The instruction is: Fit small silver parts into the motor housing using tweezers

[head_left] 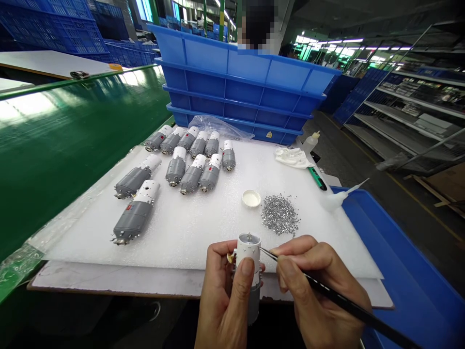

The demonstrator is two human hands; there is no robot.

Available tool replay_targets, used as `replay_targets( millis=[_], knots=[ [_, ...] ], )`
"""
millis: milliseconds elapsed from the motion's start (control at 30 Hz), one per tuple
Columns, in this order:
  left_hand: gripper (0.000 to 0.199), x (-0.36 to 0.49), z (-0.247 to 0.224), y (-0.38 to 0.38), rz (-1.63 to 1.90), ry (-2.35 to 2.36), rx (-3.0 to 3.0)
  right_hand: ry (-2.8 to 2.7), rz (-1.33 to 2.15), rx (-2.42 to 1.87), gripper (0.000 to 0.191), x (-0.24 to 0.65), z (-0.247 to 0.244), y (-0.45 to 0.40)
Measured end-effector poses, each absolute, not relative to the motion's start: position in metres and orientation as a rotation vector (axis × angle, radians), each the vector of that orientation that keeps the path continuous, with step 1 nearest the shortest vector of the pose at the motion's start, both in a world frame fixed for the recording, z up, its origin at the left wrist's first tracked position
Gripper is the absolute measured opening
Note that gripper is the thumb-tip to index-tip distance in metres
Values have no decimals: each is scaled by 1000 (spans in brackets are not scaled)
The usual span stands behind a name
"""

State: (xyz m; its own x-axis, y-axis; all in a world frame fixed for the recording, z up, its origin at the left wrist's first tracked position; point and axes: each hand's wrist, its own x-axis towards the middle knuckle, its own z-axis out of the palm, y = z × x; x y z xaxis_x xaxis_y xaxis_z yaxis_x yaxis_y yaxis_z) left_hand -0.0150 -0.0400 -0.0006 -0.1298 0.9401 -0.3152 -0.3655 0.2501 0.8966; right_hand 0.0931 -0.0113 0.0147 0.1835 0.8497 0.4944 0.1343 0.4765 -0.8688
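Note:
A white and grey cylindrical model [250, 249] stands nearly upright at the front edge of the board, and my left hand [228, 295] is wrapped round it with the thumb across its front. Black tweezers [337, 294] are pinched in my right hand [321, 286]; their thin tip meets the upper right side of the white part. Beyond the hands, a pile of tiny silvery pieces [280, 214] lies on the white foam sheet [203, 218], beside a small round white dish [251, 198]. Several similar models [134, 215] lie at the left and centre of the foam.
Stacked blue crates [240, 87] stand behind the foam, with clear plastic film before them. A white cloth [292, 157], a green tool [317, 178] and a bottle [310, 143] are at the right. A blue tray [407, 261] is at far right. A person is beyond the crates.

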Motion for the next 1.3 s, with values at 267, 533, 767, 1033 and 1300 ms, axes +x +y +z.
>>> replay_targets(
  millis=[267, 533, 767, 1033, 1300],
  knots=[
    [11, 1, -1, -42, 1507, 1666, 1046, -1224, 649, -1022, 17, 86, 0, -21],
    [18, -1, -11, -33, 1627, 1747, 1169, -1099, 648, -1110, 19, 70, 7, -32],
    [17, -2, -10, -31, 1620, 1797, 1220, -1188, 508, -1067, 18, 72, 0, -31],
    [18, -15, -12, -28, 1481, 1852, 1340, -1125, 544, -1114, 18, 61, 0, -37],
    [19, -19, -12, -25, 1437, 1801, 1275, -1237, 538, -998, 19, 71, -5, -27]
  ],
)
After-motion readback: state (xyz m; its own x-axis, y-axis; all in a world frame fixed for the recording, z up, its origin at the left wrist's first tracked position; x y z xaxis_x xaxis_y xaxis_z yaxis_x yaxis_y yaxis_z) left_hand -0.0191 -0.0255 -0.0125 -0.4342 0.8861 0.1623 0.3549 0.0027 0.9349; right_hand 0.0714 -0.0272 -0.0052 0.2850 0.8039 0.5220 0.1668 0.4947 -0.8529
